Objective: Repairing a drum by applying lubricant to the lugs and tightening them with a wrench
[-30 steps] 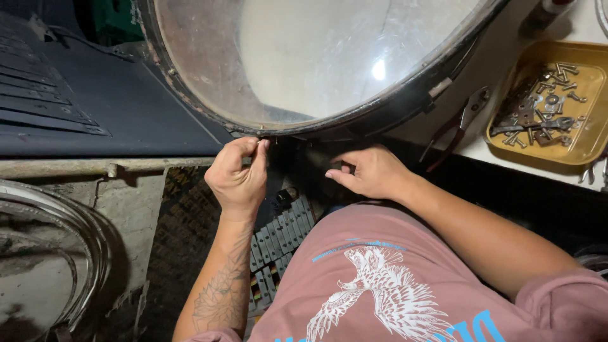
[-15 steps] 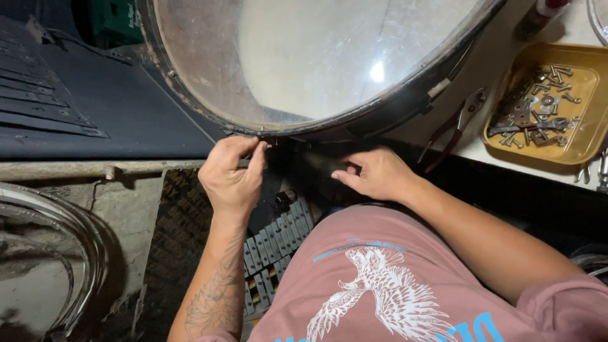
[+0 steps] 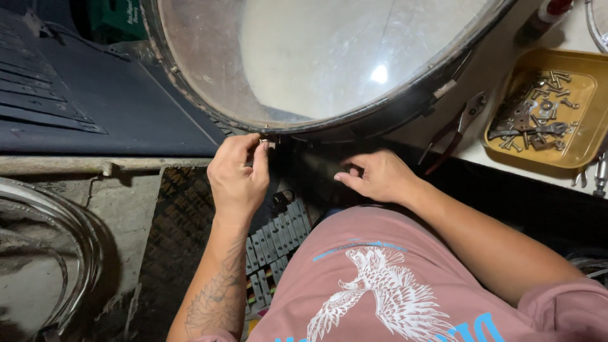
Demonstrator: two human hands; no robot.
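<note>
Left hand (image 3: 237, 180) pinching a small metal fitting (image 3: 263, 142) on the near rim of the big drum (image 3: 316, 63), grip clenched on it; right hand (image 3: 379, 177) loosely curled, grasping nothing, just below the rim; pliers (image 3: 453, 130) and yellow tray of screws (image 3: 573, 155) on the surface beyond

dim, sharp, glare on drumhead (image 3: 379, 74)

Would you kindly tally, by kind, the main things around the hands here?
Drums: 1
Yellow trays of metal hardware: 1
Pliers: 1
Metal hoops: 1
Hands: 2, left hand and right hand
Total: 6
</note>
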